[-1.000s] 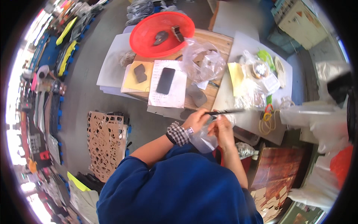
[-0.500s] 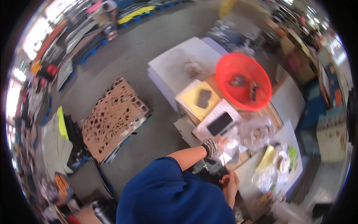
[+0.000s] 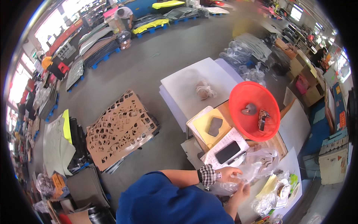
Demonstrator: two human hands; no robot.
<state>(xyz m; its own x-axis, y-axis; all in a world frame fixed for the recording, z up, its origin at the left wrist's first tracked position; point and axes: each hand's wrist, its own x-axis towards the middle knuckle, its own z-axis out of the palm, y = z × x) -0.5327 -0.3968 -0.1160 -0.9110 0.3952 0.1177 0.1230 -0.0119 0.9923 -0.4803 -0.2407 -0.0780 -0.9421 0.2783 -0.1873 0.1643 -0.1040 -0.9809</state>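
My left hand (image 3: 228, 174), with a checkered band at the wrist, has its fingers curled on a thin clear plastic bag (image 3: 257, 161). Close below it, my right hand (image 3: 241, 193) pinches the same crumpled film near its lower edge. Some dark pieces show faintly inside the bag. Beside the bag, a black phone (image 3: 228, 152) and a pen (image 3: 236, 158) lie on a sheet of written paper (image 3: 211, 158). A yellow pad (image 3: 204, 127) carries a grey flat piece (image 3: 215, 126).
A red basin (image 3: 242, 123) with a few dark items stands beyond the bag. A small knotted bag (image 3: 205, 90) sits on white stacked sheets (image 3: 181, 80). At right are a tape roll (image 3: 284, 191) and plastic wrap. A perforated brown sheet (image 3: 119, 130) lies left; a person (image 3: 124, 16) bends far off.
My left hand has drawn back toward me, and my right hand has come up beside it onto the plastic bag. The whole view has shifted, so the table sits lower in it.
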